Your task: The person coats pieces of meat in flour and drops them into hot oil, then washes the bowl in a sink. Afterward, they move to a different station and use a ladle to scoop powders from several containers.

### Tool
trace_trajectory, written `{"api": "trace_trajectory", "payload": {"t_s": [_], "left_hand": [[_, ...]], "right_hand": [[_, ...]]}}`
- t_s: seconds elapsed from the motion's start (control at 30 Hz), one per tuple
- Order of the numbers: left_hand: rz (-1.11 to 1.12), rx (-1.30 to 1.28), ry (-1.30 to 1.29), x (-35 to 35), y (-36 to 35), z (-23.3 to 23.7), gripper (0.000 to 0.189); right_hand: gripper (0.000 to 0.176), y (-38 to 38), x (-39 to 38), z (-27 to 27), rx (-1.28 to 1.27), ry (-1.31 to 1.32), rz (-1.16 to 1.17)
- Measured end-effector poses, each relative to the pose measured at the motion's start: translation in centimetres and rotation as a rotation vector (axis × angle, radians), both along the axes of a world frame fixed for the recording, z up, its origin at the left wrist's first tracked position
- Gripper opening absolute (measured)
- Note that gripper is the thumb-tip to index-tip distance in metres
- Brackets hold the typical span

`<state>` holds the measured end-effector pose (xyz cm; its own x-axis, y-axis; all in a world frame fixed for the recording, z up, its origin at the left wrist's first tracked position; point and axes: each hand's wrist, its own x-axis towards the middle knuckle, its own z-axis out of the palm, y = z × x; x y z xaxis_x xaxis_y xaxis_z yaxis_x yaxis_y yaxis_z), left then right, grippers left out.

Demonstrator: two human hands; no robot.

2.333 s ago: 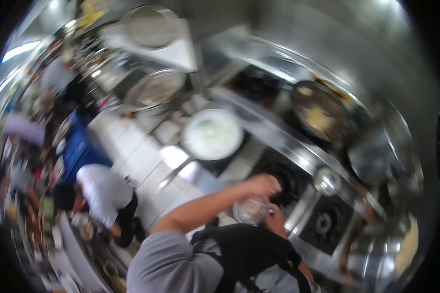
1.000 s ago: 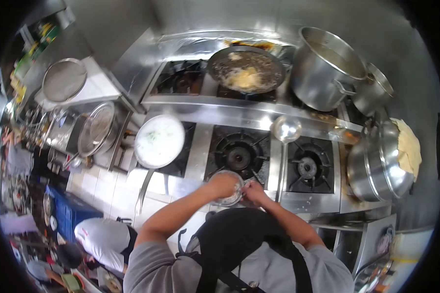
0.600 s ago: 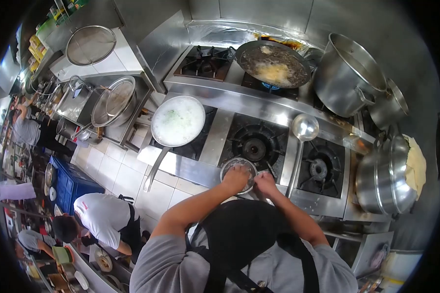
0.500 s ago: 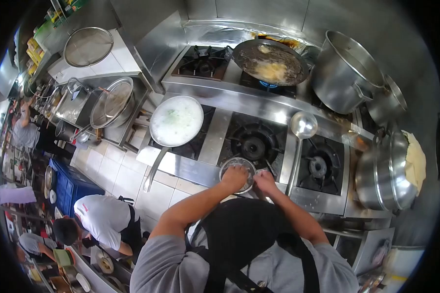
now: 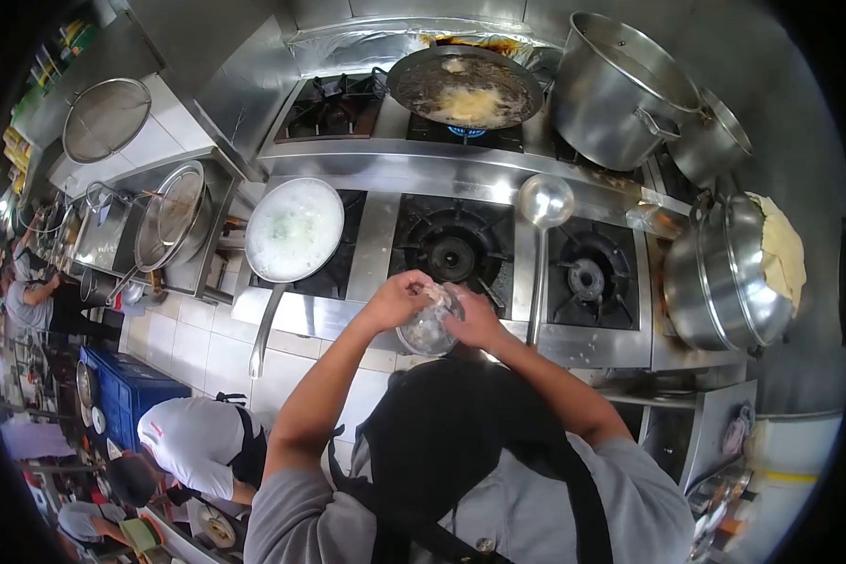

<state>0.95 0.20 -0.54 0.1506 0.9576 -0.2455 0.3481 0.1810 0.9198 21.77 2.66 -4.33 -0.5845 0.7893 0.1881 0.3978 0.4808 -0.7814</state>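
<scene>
A round bowl (image 5: pixel 427 336) with pale, wet-looking pieces in it is at the stove's front edge, close to my body. My left hand (image 5: pixel 399 299) is above the bowl's left side, its fingers pinched on a pale piece (image 5: pixel 436 295). My right hand (image 5: pixel 472 318) is at the bowl's right side, fingers curved against the rim or its contents; what it grips is hidden. To the left, a pan (image 5: pixel 294 230) of white frothy liquid sits on a burner. A long-handled ladle (image 5: pixel 545 201) lies right of the middle burner.
Food fries in a wok (image 5: pixel 464 86) over a blue flame at the back. Large pots (image 5: pixel 620 94) stand back right, and a stacked steel pot (image 5: pixel 729 273) with a cloth sits right. Strainers (image 5: pixel 169 216) are left. A co-worker in white (image 5: pixel 193 442) bends at lower left.
My left hand has risen out of the bowl with a pale piece in its fingers. My right hand has moved over the bowl's right side. The view has shifted slightly.
</scene>
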Motion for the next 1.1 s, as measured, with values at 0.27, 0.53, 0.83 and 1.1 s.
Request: {"api": "trace_trajectory", "payload": {"t_s": [0.27,0.53,0.83,1.1], "left_hand": [[0.051,-0.17,-0.302,-0.8,0.1,-0.2,0.016],[0.27,-0.177,-0.646,-1.7,-1.2,-2.3,0.014],[0.143,-0.05,-0.495,-1.7,-1.8,-2.2,0.016],[0.209,-0.147,-0.517,-0.1,-2.3,-1.9,0.021]], "right_hand": [[0.029,0.5,-1.4,0.9,-0.124,0.037,0.043],[0.031,0.4,-1.5,0.9,-0.237,-0.129,0.063],[0.035,-1.3,-1.4,-0.6,-0.231,0.1,0.088],[0.036,-1.0,-1.6,2.0,-0.214,-0.199,0.136]]}}
